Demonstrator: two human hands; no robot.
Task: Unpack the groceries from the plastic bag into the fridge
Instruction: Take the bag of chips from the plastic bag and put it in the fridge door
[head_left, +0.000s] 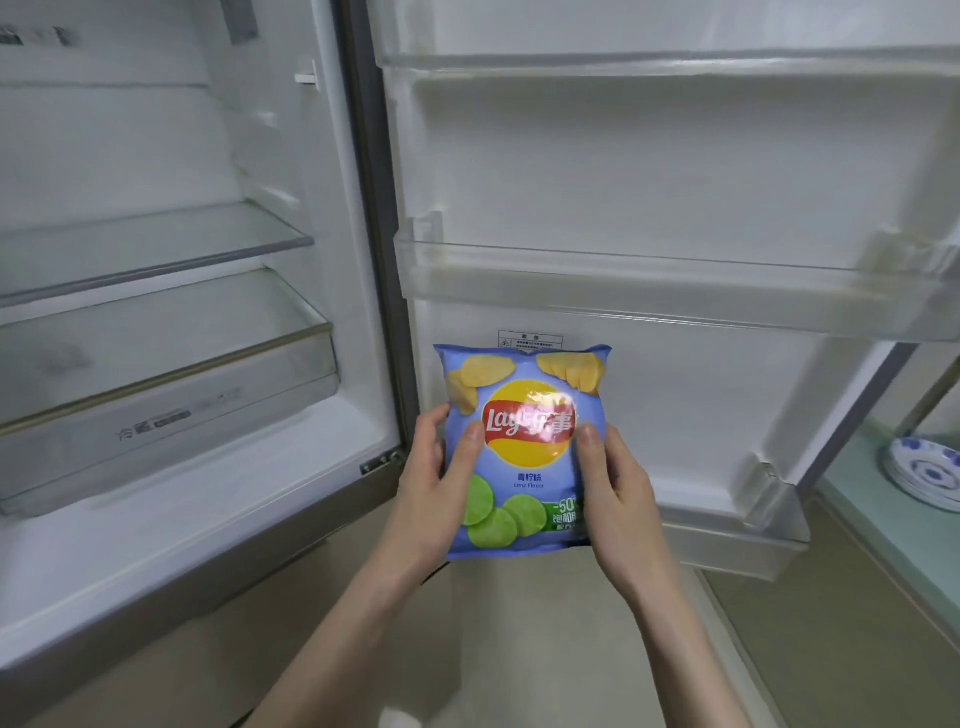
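My fingers (470, 441) were curled round both side edges of the chip bag (522, 452), left hand (436, 488) and right hand (613, 483) each pinching it with thumbs on the front. It hung upright between them, before the open fridge door (675, 171) and just above the bottom door shelf (737, 540). Puffy and crinkly, it probably weighed almost nothing; the slick film and brittle chips called for a light hold at the edges. Beyond my left fingers lay the drawer (171, 395).
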